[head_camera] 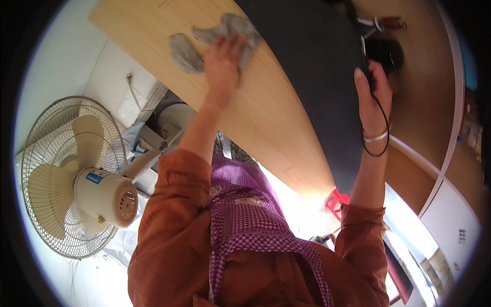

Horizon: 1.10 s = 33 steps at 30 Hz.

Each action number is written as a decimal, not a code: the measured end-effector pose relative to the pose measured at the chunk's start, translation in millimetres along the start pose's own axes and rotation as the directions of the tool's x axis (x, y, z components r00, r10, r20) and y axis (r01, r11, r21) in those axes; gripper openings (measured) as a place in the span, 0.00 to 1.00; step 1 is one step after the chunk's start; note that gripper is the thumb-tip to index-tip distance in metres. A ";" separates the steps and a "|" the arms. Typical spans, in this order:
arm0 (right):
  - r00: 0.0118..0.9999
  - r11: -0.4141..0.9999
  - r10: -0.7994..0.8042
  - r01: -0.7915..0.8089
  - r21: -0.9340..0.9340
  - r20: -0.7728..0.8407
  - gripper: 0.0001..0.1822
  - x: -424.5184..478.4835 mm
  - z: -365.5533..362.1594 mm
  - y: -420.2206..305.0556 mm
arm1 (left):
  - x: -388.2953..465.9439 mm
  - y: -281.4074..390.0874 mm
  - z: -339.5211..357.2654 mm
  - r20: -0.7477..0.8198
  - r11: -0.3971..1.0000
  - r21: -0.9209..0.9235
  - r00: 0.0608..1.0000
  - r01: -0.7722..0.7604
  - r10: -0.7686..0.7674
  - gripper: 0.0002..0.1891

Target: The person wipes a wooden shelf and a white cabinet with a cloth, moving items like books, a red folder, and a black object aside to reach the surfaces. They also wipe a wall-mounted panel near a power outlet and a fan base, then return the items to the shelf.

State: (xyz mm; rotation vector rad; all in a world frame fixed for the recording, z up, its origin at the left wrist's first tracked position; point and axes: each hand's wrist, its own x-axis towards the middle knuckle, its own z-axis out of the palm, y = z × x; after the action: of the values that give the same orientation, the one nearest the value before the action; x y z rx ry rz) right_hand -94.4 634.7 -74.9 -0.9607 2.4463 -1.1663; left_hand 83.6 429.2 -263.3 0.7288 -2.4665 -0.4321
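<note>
My left hand (pixel 224 63), slightly blurred, presses on a crumpled grey cloth (pixel 186 53) that lies on a light wood-grain tabletop (pixel 276 115). Beside the bare wood, a long, flat black mat or panel (pixel 307 65) slants across the view. At its right edge my right hand (pixel 374 90) is closed, with the thumb on the near side; the exact grip is partly hidden. A thin black cord (pixel 385 111) runs from this hand and loops over the wrist, beside a light-coloured bangle.
A fan (pixel 105 195) with a wire guard stands at the left, near a loose plug and cable (pixel 132 90). A red-handled tool (pixel 391 23) and a dark object (pixel 383 55) lie beyond my right hand. Red plastic furniture (pixel 337 203) shows past the table's near corner.
</note>
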 end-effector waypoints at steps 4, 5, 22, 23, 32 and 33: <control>0.996 1.000 -0.025 0.026 0.000 0.081 0.09 -2.1 -6.4 -1.4 | -68.5 82.7 2.7 0.148 0.987 -0.151 0.986 -0.057 0.080 0.34; 0.993 0.999 0.034 -0.031 -0.020 0.115 0.10 -3.8 -5.6 -8.4 | -82.6 96.9 4.4 0.154 0.983 -0.168 0.983 -0.074 0.101 0.29; 0.903 0.901 -0.429 0.430 -0.060 0.020 0.08 -4.6 36.0 33.9 | -114.2 149.4 -44.1 0.253 0.933 -0.246 0.912 -0.262 0.323 0.29; 0.922 0.918 -0.388 0.388 -0.081 0.020 0.08 -6.9 27.5 38.4 | -119.0 160.9 -54.1 0.192 0.916 -0.285 0.920 -0.281 0.342 0.28; 0.949 0.947 -0.311 0.314 -0.061 0.057 0.08 -18.4 20.8 26.7 | -224.2 198.2 -60.5 0.531 0.938 -0.253 0.777 -0.235 0.338 0.14; 0.954 0.953 -0.291 0.296 -0.071 0.071 0.08 -19.9 19.1 25.2 | -223.5 199.3 -57.4 0.506 0.940 -0.224 0.794 -0.257 0.337 0.14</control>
State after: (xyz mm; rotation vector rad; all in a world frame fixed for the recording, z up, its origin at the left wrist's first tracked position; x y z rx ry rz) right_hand -81.6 648.2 -107.3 -1.4023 2.3768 -1.1127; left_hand 194.9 709.5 -218.6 0.1455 -2.9640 -0.7682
